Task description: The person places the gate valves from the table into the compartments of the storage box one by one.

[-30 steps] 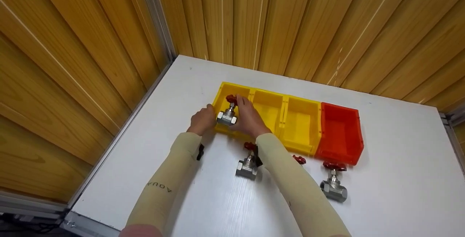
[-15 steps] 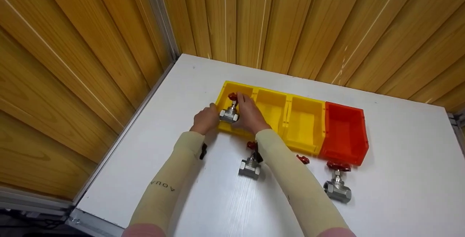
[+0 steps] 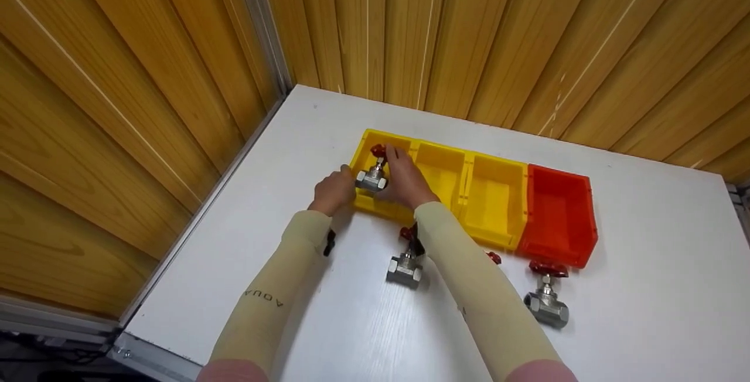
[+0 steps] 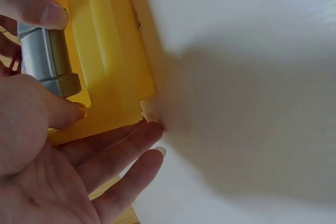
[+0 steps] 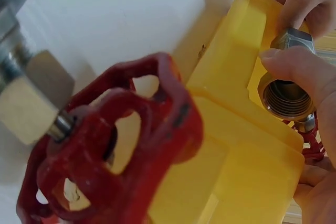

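In the head view my right hand [image 3: 406,180] holds a steel gate valve [image 3: 371,178] with a red handwheel over the leftmost yellow bin [image 3: 382,208]. The right thumb [image 5: 294,64] presses on the valve's body near its threaded opening, in the right wrist view. My left hand [image 3: 334,191] grips that bin's left side wall. The left wrist view shows its thumb [image 4: 65,113] over the rim and its other fingers outside the wall. A second gate valve [image 3: 404,270] stands on the table below the right wrist.
Two more yellow bins [image 3: 490,235] and a red bin [image 3: 554,247] continue the row rightward. Another gate valve [image 3: 547,306] stands before the red bin. A red handwheel [image 3: 494,257] shows beside the right sleeve, the rest hidden. Wooden panels [image 3: 445,36] rise behind the white table [image 3: 234,241].
The held valve and right hand have shifted slightly toward the back of the leftmost bin. The left hand keeps its place on the bin, and the head view has shifted a little.
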Tool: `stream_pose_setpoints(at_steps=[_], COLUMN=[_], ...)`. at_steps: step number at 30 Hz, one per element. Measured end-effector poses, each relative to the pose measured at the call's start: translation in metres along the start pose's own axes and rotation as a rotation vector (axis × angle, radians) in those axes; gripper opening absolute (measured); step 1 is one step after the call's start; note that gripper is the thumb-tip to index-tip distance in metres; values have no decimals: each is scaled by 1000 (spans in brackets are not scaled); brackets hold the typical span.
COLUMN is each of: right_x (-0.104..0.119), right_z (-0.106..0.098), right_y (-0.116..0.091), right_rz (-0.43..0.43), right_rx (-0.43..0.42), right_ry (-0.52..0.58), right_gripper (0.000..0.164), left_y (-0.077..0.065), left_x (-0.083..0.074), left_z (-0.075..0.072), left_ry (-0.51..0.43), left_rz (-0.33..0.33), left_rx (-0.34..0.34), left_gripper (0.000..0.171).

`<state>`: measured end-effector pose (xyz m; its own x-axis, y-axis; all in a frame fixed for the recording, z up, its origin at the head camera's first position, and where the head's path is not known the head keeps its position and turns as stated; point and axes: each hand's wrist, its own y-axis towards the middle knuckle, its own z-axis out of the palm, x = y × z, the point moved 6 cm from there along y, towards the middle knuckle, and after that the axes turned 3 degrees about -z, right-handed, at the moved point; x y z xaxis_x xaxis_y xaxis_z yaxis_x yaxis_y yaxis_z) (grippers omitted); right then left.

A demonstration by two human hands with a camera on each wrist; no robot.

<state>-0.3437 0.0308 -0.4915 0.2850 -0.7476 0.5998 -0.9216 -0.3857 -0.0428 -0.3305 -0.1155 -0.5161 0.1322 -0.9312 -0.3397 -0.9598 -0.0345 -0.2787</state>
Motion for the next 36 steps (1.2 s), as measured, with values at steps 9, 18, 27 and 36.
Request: stream_pose_setpoints(at_steps=[9,18,27,36], right_x=[1,-3,-5,-5], right_z=[1,4,7,10], right_y=[8,9,13,15], right_rz=[-37,3,-24,-40], right_rx=[-22,36,62,75], right_ry=[-54,-108,-181,-267], right_gripper=[108,107,106,101], left_y=[-2,-7,-8,-8], left_x=[0,-4,-5,-4], left_z=[-3,-1,2,4], left_ry=[-7,-16,-20,-10], left_rz=[-4,9,-20,-3], left_rx=[-4,-12,-1,-17], left_gripper=[38,25,29,28])
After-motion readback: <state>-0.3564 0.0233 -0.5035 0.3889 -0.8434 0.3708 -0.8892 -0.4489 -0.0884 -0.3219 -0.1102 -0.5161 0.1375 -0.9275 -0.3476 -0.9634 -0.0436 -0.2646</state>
